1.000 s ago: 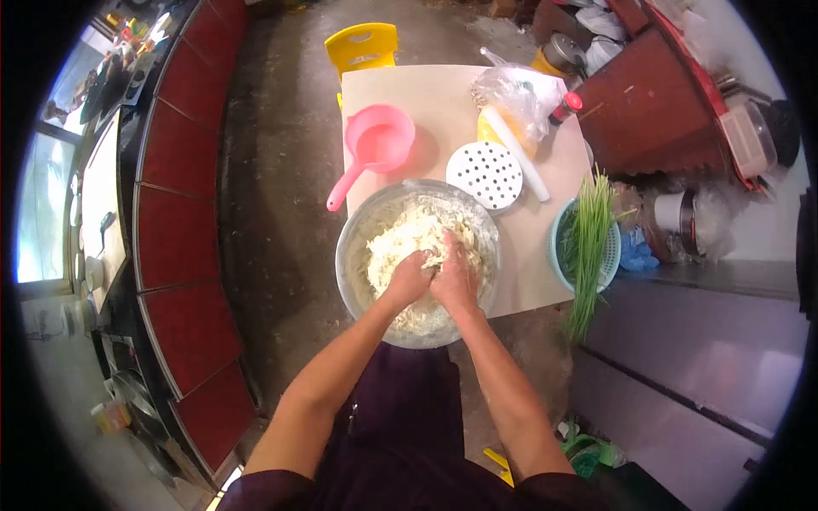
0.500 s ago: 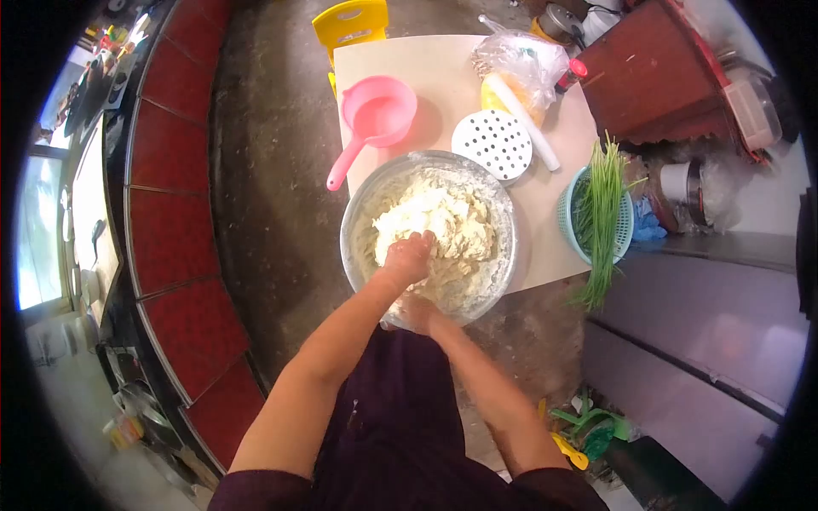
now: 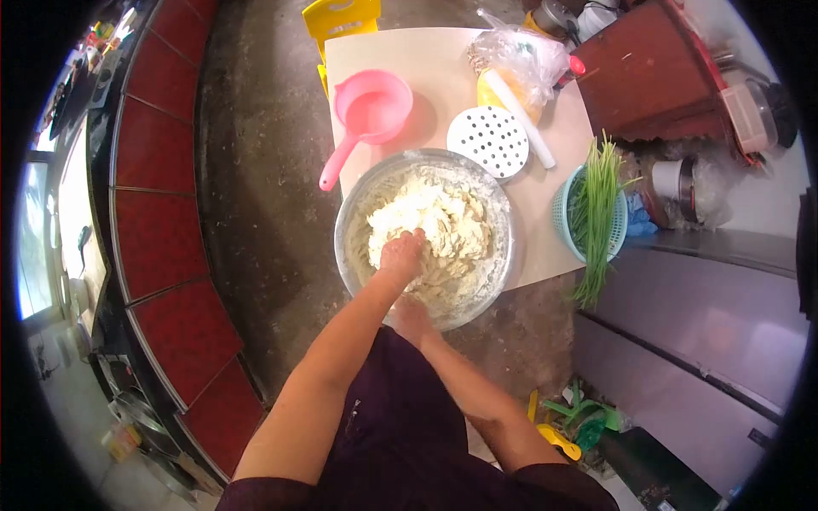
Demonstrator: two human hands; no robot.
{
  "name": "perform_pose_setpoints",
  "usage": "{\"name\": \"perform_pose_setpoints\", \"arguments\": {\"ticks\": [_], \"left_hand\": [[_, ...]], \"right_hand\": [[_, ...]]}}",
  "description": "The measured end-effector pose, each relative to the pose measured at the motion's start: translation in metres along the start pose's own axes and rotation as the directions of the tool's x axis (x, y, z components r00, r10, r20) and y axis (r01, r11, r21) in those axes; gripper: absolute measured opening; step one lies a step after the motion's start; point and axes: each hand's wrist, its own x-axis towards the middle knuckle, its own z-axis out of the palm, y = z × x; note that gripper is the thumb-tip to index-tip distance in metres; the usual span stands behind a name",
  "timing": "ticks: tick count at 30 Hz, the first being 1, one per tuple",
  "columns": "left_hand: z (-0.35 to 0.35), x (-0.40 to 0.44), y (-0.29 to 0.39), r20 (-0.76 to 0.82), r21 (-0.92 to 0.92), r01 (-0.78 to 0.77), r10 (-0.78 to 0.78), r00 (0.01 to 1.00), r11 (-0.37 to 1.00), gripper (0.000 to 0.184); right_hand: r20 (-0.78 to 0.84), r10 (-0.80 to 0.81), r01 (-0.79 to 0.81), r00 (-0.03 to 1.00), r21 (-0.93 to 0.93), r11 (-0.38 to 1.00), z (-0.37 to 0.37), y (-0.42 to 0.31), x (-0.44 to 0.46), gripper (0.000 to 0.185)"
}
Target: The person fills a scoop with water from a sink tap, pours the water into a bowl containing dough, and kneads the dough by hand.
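A large metal bowl (image 3: 503,183) at the table's near edge holds a rough, lumpy mass of pale dough (image 3: 452,221), with loose flour along its inner wall. My left hand (image 3: 403,253) reaches into the bowl, its fingers closed and pressed into the dough's near-left side; the fingertips are sunk out of sight. At the near rim, below the left hand, my right hand (image 3: 411,317) grips the bowl's edge. Part of its fingers is hidden by the rim and the left forearm.
Behind the bowl are a pink dipper (image 3: 375,106), a white dotted disc (image 3: 488,142), a white roll (image 3: 521,119) and a plastic bag (image 3: 524,60). Green stalks (image 3: 596,213) lie over a light-blue basket (image 3: 562,217) at right. A yellow chair (image 3: 341,17) stands beyond the table (image 3: 545,247).
The view has shifted slightly, so the bowl and table appear a little further left. My left hand stays in the dough and the right stays at the near rim.
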Motion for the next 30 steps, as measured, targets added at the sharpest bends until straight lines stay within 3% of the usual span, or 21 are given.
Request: {"name": "perform_pose_setpoints", "arguments": {"ticks": [2,3,4,5,6,7,10,11,13,16,17,19,20,21,24,25,28,29,30], "left_hand": [[0.001,0.001,0.0,-0.01,-0.011,0.007,-0.007,1.0,1.0,0.033],[0.001,0.001,-0.002,-0.015,-0.015,0.011,-0.011,1.0,1.0,0.031],[0.001,0.001,-0.004,-0.021,-0.015,0.006,-0.006,1.0,1.0,0.03],[0.0,0.002,-0.006,-0.026,-0.016,0.001,-0.001,1.0,1.0,0.029],[0.0,0.003,-0.007,-0.035,-0.018,-0.003,0.003,0.999,1.0,0.028],[0.0,0.002,-0.008,-0.037,-0.02,-0.005,0.004,0.999,1.0,0.027],[-0.001,0.003,-0.01,-0.04,-0.02,0.004,-0.005,0.999,1.0,0.026],[0.002,0.005,-0.009,-0.038,-0.018,0.014,-0.015,0.999,1.0,0.026],[0.006,0.003,-0.006,-0.032,-0.014,0.021,-0.021,0.999,1.0,0.027],[0.001,0.002,-0.006,-0.035,-0.016,0.011,-0.011,0.999,1.0,0.028],[0.0,0.002,-0.007,-0.032,-0.02,0.007,-0.007,0.999,1.0,0.028],[0.0,0.003,-0.011,-0.028,-0.016,0.005,-0.006,1.0,1.0,0.028],[0.0,0.004,-0.012,-0.027,-0.009,0.005,-0.005,1.0,1.0,0.027],[0.002,0.004,-0.012,-0.021,-0.001,0.003,-0.003,1.0,1.0,0.027],[0.002,0.004,-0.014,-0.03,-0.003,0.006,-0.006,1.0,1.0,0.026],[0.004,0.002,-0.014,-0.025,0.001,0.009,-0.009,1.0,1.0,0.026],[0.005,0.006,-0.015,-0.041,-0.002,0.002,-0.002,0.999,1.0,0.026],[0.008,0.005,-0.016,-0.049,-0.014,-0.004,0.003,0.999,1.0,0.026],[0.01,0.004,-0.018,-0.057,-0.024,-0.01,0.009,0.998,1.0,0.026]], "right_hand": [[-0.066,-0.054,0.072,0.996,0.295,0.953,0.023,0.01,0.015,0.029],[-0.024,-0.085,0.088,0.996,0.14,0.986,-0.012,0.015,0.006,0.029],[0.121,0.005,0.007,0.993,-0.103,0.995,-0.049,0.026,-0.002,0.027],[0.239,0.129,-0.039,0.963,-0.348,0.937,-0.083,0.039,-0.006,0.026],[0.296,0.171,-0.014,0.94,-0.467,0.884,-0.117,0.053,0.001,0.024],[0.347,0.218,0.025,0.912,-0.577,0.816,-0.136,0.061,0.008,0.022],[0.228,0.234,-0.051,0.945,-0.605,0.795,-0.109,0.047,0.002,0.022],[0.203,0.274,-0.143,0.94,-0.492,0.859,-0.091,0.027,0.0,0.023],[-0.032,0.11,-0.112,0.993,-0.058,0.992,0.031,0.059,-0.005,0.026],[0.066,-0.001,-0.013,0.998,0.218,0.976,-0.023,0.023,0.004,0.028],[0.295,0.196,-0.14,0.935,-0.199,0.97,-0.075,0.023,-0.005,0.027],[0.436,0.269,0.066,0.859,-0.615,0.786,-0.144,0.044,0.011,0.024],[0.417,0.265,0.172,0.87,-0.759,0.628,-0.162,0.052,0.02,0.021],[0.361,0.357,0.098,0.861,-0.808,0.58,-0.168,0.066,0.034,0.02],[0.32,0.379,0.017,0.868,-0.783,0.622,-0.14,0.061,0.021,0.02],[0.3,0.41,-0.098,0.861,-0.694,0.713,-0.116,0.052,0.012,0.021],[0.235,0.022,0.119,0.972,-0.569,0.814,-0.084,0.036,-0.009,0.022],[0.399,0.222,0.058,0.89,-0.582,0.811,-0.099,0.053,-0.001,0.022],[0.392,0.253,0.038,0.885,-0.601,0.798,-0.128,0.061,0.01,0.022]]}}
